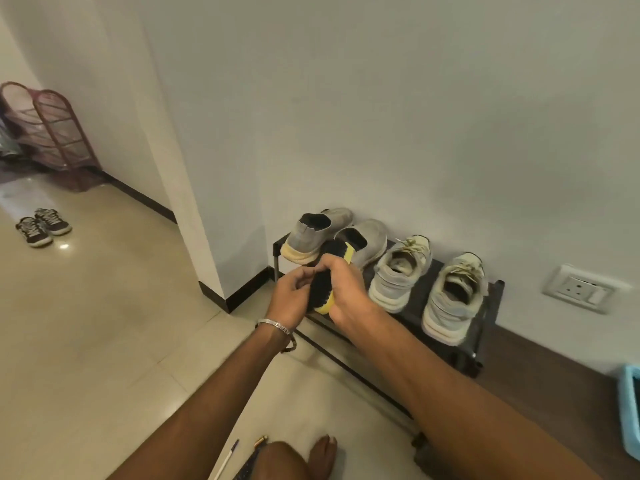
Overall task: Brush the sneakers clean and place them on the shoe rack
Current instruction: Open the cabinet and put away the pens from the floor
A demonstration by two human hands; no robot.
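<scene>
A low black shoe rack stands against the wall. On it sit a grey slip-on pair at the left and a pale laced sneaker pair at the right. In front of the rack I hold a yellow brush with black bristles. My right hand grips its yellow back from the right. The fingers of my left hand curl against the bristles on the left side.
A dark sneaker pair lies on the tiled floor far left. A brown wire rack stands in the back left corner. A wall socket and a blue container are at the right. A pen lies by my knee.
</scene>
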